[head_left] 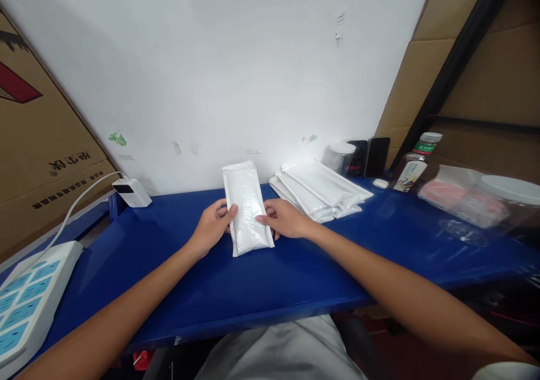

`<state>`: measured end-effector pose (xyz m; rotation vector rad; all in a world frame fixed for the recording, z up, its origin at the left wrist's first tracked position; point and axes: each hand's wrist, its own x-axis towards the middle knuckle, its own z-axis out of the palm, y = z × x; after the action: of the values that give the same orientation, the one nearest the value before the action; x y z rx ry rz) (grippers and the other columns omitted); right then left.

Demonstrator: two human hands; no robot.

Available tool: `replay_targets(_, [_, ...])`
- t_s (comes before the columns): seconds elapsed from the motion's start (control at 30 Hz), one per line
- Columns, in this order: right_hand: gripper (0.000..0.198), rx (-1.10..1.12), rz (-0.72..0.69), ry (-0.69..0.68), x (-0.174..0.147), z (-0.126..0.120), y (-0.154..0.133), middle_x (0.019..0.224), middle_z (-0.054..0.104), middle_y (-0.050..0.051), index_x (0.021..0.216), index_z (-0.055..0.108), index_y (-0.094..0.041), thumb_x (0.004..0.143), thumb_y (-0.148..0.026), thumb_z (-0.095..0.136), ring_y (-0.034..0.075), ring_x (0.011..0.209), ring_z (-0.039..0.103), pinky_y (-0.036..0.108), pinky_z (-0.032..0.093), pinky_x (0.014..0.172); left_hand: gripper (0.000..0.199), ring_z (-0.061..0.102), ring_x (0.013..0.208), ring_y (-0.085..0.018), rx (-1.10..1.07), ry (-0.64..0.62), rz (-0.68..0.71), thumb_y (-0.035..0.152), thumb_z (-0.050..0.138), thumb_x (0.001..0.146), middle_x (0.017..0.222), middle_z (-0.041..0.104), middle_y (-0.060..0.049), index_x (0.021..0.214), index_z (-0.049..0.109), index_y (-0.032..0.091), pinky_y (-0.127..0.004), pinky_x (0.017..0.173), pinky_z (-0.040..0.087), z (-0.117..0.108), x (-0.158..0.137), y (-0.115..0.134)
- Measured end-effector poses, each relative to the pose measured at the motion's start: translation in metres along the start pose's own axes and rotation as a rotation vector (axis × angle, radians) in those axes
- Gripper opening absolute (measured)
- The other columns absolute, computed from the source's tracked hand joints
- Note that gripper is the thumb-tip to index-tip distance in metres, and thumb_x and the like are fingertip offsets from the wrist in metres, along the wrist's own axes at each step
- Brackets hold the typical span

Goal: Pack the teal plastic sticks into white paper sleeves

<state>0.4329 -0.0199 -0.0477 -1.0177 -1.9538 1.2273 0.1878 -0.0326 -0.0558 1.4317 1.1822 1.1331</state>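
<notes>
A white padded mailer (248,211) is held upright and slightly tilted over the blue table, its lower part looking filled out. My left hand (213,225) grips its left edge, thumb on the front face and fingers behind. On the opposite edge, my right hand (284,218) pinches it the same way. Just behind and to the right of my right hand lies a loose pile of similar white mailers (318,188), fanned over one another. What is inside the held mailer cannot be seen.
On the blue table (189,301), a power strip (34,301) and a white charger with a cable (131,192) stand left. To the right are a lidded jar (340,157), phones (377,157), a dark bottle (415,163) and a pink-and-white packet (462,197). Cardboard flanks both sides.
</notes>
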Motion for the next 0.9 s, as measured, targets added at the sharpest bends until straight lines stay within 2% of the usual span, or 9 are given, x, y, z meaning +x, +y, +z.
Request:
replay_targets(0.1, [0.011, -0.041, 0.074, 0.110, 0.005, 0.000, 0.009, 0.082, 0.075, 0.003, 0.105, 0.063, -0.017, 0.102, -0.026, 0.069, 0.013, 0.052, 0.068, 0.021, 0.055, 0.042, 0.094, 0.075, 0.119, -0.032, -0.008, 0.014, -0.009, 0.054, 0.088, 0.081, 0.156, 0.059, -0.022, 0.157, 0.045, 0.020, -0.045, 0.093, 0.066, -0.003, 0.004, -0.001])
replay_targets(0.13, [0.011, -0.059, 0.105, 0.141, 0.006, -0.001, 0.011, 0.086, 0.075, 0.003, 0.112, 0.062, -0.017, 0.102, -0.021, 0.067, 0.012, 0.053, 0.068, 0.021, 0.055, 0.043, 0.098, 0.072, 0.126, -0.033, 0.007, -0.008, -0.005, 0.051, 0.090, 0.080, 0.163, 0.051, -0.023, 0.160, 0.042, 0.021, -0.047, 0.101, 0.063, -0.004, 0.005, -0.002])
replay_targets(0.2, [0.028, -0.108, 0.161, 0.189, 0.008, -0.003, 0.014, 0.101, 0.078, 0.007, 0.128, 0.060, -0.018, 0.101, -0.014, 0.065, 0.012, 0.056, 0.069, 0.022, 0.056, 0.046, 0.098, 0.065, 0.137, -0.036, 0.066, -0.077, 0.000, 0.048, 0.092, 0.078, 0.169, 0.044, -0.022, 0.159, 0.043, 0.023, -0.051, 0.111, 0.058, -0.007, 0.007, -0.007])
replay_targets(0.27, [0.041, -0.155, 0.188, 0.204, 0.009, -0.005, 0.014, 0.122, 0.076, 0.012, 0.140, 0.057, -0.018, 0.100, -0.012, 0.064, 0.013, 0.059, 0.070, 0.026, 0.058, 0.052, 0.092, 0.058, 0.144, -0.037, 0.151, -0.142, 0.023, 0.051, 0.091, 0.078, 0.167, 0.047, -0.019, 0.155, 0.050, 0.022, -0.053, 0.116, 0.054, -0.009, 0.009, -0.012])
replay_targets(0.33, [0.043, -0.201, 0.164, 0.179, 0.007, -0.007, 0.013, 0.135, 0.072, 0.015, 0.143, 0.059, -0.017, 0.101, -0.015, 0.064, 0.015, 0.065, 0.073, 0.029, 0.060, 0.060, 0.080, 0.054, 0.148, -0.037, 0.280, -0.186, 0.101, 0.055, 0.087, 0.081, 0.164, 0.051, -0.015, 0.148, 0.058, 0.024, -0.054, 0.120, 0.050, -0.012, 0.009, -0.016])
replay_targets(0.47, [0.043, -0.358, 0.118, 0.110, 0.003, -0.007, 0.007, 0.115, 0.080, 0.013, 0.144, 0.065, -0.013, 0.102, -0.022, 0.066, 0.022, 0.085, 0.078, 0.033, 0.059, 0.081, 0.058, 0.048, 0.152, -0.035, 0.677, -0.201, 0.327, 0.062, 0.073, 0.092, 0.163, 0.053, -0.009, 0.140, 0.068, 0.030, -0.057, 0.127, 0.040, -0.017, 0.006, -0.015])
replay_targets(0.57, [0.046, -0.467, 0.086, 0.111, 0.004, -0.004, 0.007, 0.107, 0.081, 0.013, 0.146, 0.067, -0.010, 0.103, -0.025, 0.065, 0.026, 0.094, 0.078, 0.035, 0.056, 0.090, 0.062, 0.044, 0.155, -0.034, 0.834, -0.213, 0.400, 0.066, 0.069, 0.094, 0.164, 0.053, -0.009, 0.145, 0.066, 0.031, -0.056, 0.129, 0.037, -0.019, 0.002, -0.010])
replay_targets(0.73, [0.043, -0.519, -0.087, 0.150, 0.016, 0.011, 0.017, 0.117, 0.081, 0.016, 0.143, 0.069, -0.010, 0.104, -0.026, 0.063, 0.030, 0.110, 0.076, 0.037, 0.054, 0.097, 0.089, 0.034, 0.161, -0.038, 0.905, -0.339, 0.428, 0.072, 0.077, 0.083, 0.173, 0.041, -0.007, 0.160, 0.051, 0.035, -0.058, 0.131, 0.033, -0.015, -0.001, -0.007])
replay_targets(0.9, [0.031, -0.571, -0.223, 0.137, 0.019, 0.020, 0.016, 0.132, 0.077, 0.015, 0.130, 0.076, -0.016, 0.105, -0.025, 0.061, 0.030, 0.123, 0.072, 0.038, 0.051, 0.104, 0.070, 0.041, 0.158, -0.034, 0.950, -0.359, 0.509, 0.065, 0.063, 0.098, 0.165, 0.053, -0.009, 0.157, 0.056, 0.028, -0.056, 0.131, 0.032, -0.016, 0.003, -0.009])
